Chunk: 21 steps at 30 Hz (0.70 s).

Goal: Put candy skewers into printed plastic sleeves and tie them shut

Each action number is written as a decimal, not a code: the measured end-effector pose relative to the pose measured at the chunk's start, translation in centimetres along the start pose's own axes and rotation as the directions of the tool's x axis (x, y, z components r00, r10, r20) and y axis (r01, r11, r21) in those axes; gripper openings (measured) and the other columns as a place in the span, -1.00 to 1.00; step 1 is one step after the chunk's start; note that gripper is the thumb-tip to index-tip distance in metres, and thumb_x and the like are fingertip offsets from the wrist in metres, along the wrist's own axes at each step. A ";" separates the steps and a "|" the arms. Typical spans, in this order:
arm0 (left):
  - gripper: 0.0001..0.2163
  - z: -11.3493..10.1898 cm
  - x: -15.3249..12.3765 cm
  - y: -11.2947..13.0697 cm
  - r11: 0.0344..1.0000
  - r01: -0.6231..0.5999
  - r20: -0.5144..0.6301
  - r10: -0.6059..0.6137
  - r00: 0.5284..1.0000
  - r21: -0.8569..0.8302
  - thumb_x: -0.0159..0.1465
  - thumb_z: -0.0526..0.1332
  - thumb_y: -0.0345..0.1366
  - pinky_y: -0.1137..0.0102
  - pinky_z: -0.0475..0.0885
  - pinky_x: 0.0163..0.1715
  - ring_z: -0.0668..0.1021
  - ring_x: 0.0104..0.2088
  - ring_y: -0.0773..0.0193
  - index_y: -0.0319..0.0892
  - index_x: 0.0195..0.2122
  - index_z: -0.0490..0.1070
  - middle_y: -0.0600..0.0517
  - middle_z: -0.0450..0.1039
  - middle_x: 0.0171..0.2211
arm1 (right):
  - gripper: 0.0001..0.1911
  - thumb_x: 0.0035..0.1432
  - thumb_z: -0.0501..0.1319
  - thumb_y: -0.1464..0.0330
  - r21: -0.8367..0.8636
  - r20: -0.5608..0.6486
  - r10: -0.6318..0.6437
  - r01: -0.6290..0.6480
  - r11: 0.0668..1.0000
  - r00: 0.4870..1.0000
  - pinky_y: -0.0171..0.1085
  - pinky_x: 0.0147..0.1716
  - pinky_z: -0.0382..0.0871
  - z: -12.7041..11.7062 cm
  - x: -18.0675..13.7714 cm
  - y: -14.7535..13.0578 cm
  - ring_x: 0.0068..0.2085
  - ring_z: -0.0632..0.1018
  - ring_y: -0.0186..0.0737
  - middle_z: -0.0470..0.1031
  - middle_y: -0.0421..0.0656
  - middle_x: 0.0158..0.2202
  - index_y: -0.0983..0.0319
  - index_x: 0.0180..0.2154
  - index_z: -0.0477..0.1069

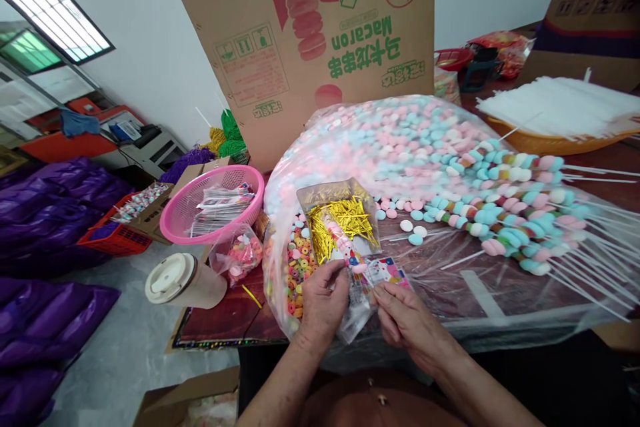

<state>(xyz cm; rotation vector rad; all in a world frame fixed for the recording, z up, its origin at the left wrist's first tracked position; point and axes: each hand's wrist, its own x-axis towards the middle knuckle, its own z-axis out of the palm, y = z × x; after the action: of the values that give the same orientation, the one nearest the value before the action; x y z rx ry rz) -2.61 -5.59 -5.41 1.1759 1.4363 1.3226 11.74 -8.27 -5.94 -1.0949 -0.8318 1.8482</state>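
My right hand [407, 317] pinches a printed clear plastic wrapper [387, 271] at the table's front edge. My left hand [324, 297] is beside it with fingers curled together; what they grip is hidden. Just past the left fingertips, a wrapped marshmallow skewer [337, 235] lies over the box of gold twist ties [357, 217]. Clear plastic hangs between the two hands. Left of the box are ring-shaped candies [295, 270] in a clear bag. Loose pink, white and blue marshmallows [413, 230] lie just beyond my right hand.
A large bag of marshmallows [370, 140] stands behind, before a cardboard box [320, 33]. Many marshmallow skewers [530, 220] lie right, beneath a tray [550, 137] of white sticks. At left are a pink basket [213, 177] of wrappers and a lidded cup [187, 280].
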 end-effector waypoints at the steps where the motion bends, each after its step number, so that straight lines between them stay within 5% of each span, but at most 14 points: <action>1: -0.82 -0.1 0.1 0.1 0.999 -0.027 0.017 0.026 1.000 0.041 0.00 0.31 -0.46 0.45 0.37 -0.20 0.51 -0.34 0.27 -0.09 -0.37 0.56 0.03 0.54 -0.38 | -0.58 0.02 0.14 -0.02 0.014 0.004 0.009 -0.009 1.000 1.000 -0.43 -0.75 -0.14 0.2 -0.1 -0.1 -0.77 -0.02 -0.51 0.05 -0.44 -0.85 0.22 -0.46 0.22; 15: -0.85 -0.1 0.0 1.2 0.962 -0.185 0.102 0.167 0.981 0.202 -0.02 0.27 -0.50 0.44 0.28 -0.25 0.41 -0.40 0.21 -0.07 -0.50 0.52 0.01 0.41 -0.51 | -0.57 -0.01 0.15 -0.04 0.052 -0.010 0.026 -0.026 0.998 1.000 -0.43 -0.78 -0.16 1.0 0.0 0.5 -0.80 -0.05 -0.51 0.03 -0.45 -0.86 0.20 -0.48 0.19; 21: -0.89 0.6 -1.8 1.1 0.957 -0.205 0.208 0.162 0.965 0.205 0.00 0.25 -0.47 0.40 0.26 -0.27 0.39 -0.44 0.21 -0.10 -0.51 0.50 -0.02 0.37 -0.53 | -0.54 0.05 0.05 -0.05 -0.321 -0.102 -0.148 0.109 0.941 0.984 -0.38 -0.72 -0.07 0.8 0.3 0.3 -0.73 0.11 -0.42 0.08 -0.36 -0.81 0.17 -0.59 0.14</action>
<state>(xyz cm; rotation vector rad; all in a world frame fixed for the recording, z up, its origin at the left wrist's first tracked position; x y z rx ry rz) -1.58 -7.18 -4.44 1.5756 1.3899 1.1551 10.82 -8.20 -5.95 -1.3047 -1.1230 1.5551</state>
